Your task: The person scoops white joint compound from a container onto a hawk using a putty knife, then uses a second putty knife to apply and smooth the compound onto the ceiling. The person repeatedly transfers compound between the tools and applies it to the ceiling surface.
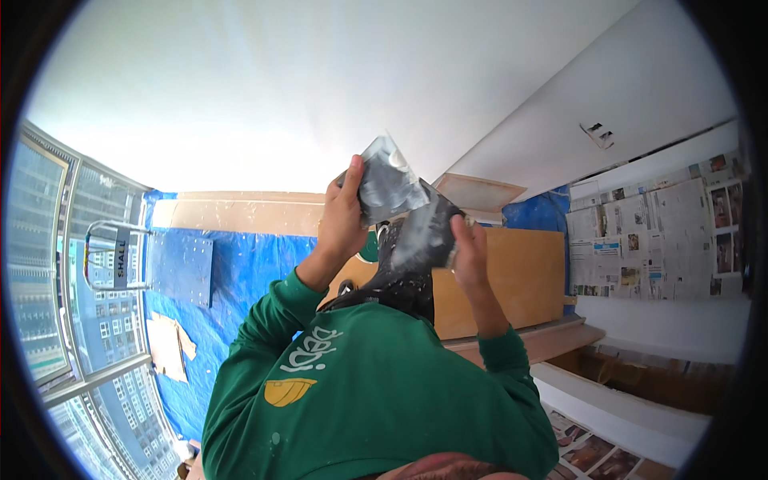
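Observation:
My left hand (342, 212) grips the edge of a flat, squarish grey plate (386, 186), thumb on its face; a whitish paste is smeared over it. My right hand (472, 250) is closed on the edge of a darker, wide flat blade (430, 234), which looks like a putty knife and also bears white smears. The two tools meet or overlap in front of my body, the plate farther and to the left. Their handles, if any, are hidden. Green sleeves cover my forearms.
A white wall (264, 112) rises ahead. Under me is a tan board platform (512, 272). Blue sheeting (248, 268) lies to the left, with a metal ladder (120, 256) by the windows. Newspaper (656, 236) covers the right side, near a wooden ledge (544, 338).

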### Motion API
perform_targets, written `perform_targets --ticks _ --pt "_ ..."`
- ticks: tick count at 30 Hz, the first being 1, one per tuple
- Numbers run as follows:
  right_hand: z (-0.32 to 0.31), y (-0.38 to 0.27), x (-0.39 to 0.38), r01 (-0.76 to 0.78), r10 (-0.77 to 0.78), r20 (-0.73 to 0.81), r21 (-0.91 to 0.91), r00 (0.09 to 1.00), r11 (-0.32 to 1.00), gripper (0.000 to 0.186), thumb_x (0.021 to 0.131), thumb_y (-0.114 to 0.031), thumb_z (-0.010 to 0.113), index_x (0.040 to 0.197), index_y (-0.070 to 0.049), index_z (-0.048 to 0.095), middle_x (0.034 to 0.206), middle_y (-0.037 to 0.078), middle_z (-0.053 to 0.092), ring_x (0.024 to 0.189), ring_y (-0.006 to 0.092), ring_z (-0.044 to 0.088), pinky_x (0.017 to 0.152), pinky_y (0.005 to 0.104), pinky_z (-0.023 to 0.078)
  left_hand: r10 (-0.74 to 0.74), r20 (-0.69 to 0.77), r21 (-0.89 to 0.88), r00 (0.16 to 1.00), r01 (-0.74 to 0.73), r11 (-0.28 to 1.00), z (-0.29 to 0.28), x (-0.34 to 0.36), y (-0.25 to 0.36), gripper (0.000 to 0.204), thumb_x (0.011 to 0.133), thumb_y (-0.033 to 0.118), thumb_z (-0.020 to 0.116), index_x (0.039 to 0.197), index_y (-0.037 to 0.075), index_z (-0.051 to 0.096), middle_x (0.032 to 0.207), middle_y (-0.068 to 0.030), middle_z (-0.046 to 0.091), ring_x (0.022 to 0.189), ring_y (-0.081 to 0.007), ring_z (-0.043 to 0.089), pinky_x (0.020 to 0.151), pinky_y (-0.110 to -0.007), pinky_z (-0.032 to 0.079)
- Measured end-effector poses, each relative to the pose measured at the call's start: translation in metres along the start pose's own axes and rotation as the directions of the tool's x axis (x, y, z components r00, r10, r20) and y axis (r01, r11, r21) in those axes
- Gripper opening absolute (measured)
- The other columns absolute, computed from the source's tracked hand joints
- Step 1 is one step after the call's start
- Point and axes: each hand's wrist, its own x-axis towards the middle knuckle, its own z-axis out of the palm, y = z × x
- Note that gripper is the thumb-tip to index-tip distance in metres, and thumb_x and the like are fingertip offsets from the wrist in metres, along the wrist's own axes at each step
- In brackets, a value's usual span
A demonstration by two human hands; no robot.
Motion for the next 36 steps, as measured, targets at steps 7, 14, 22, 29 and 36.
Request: perform_targets --ticks 7,14,22,29,36 --pt "0.018 0.039 -0.030 -0.385 0.219 0.336 0.890 0.916 0.246 0.031 0.105 -0.036 0.046 0.096 -0.009 0.059 0.074 0.002 0.065 0.047 0.0115 0.049 0.048 0.0245 0.039 -0.167 0.183 0.096 0.969 0.151 0.984 0.026 -0.033 -0.048 0.044 0.104 0.041 0.050 0.107 -0.001 0.061 0.095 -0.0051 0.067 0.082 -0.0109 0.066 0.074 -0.028 0.055" --pt "-0.082 0.092 -0.052 0.317 -0.188 -0.259 0.848 0.947 0.425 0.029 0.101 -0.023 0.057 0.120 -0.002 0.060 0.107 0.006 0.068 0.098 0.0166 0.065 0.087 0.0322 0.051 0.099 0.112 0.316 0.989 -0.130 0.940 0.042 -0.017 -0.040 0.048 0.105 0.043 0.045 0.100 -0.002 0.062 0.092 -0.0068 0.068 0.077 -0.0131 0.067 0.071 -0.026 0.055" --pt "-0.090 0.033 -0.077 0.440 -0.081 -0.796 0.244 0.600 0.864 0.024 0.097 -0.013 0.063 0.115 0.003 0.059 0.105 0.002 0.064 0.089 0.0067 0.054 0.076 0.0255 0.046 0.201 0.514 0.584 0.834 -0.512 0.630 0.125 -0.018 -0.111 0.047 0.107 0.037 0.046 0.071 0.005 0.047 0.061 0.0090 0.032 0.055 -0.0019 0.025 0.047 -0.025 0.017" --pt "-0.187 0.024 -0.080 0.558 -0.001 -0.874 0.309 0.486 0.771 0.028 0.097 -0.006 0.060 0.123 0.003 0.055 0.119 0.010 0.063 0.104 0.0158 0.063 0.088 0.0295 0.052 -0.144 0.723 0.647 0.676 -0.589 0.484 0.186 -0.011 -0.174 0.039 0.105 0.021 0.049 0.077 -0.005 0.053 0.058 -0.0053 0.036 0.058 -0.0107 0.031 0.051 -0.031 0.029" --pt "-0.250 0.019 -0.082 0.709 0.046 -0.907 0.358 0.419 0.607 0.029 0.098 -0.010 0.060 0.125 0.002 0.055 0.122 0.010 0.062 0.107 0.0181 0.063 0.097 0.0328 0.049 -0.260 0.686 0.708 0.680 -0.540 0.455 0.206 -0.010 -0.202 0.041 0.105 0.024 0.050 0.076 -0.005 0.054 0.058 -0.0040 0.040 0.059 -0.0103 0.033 0.051 -0.031 0.029"
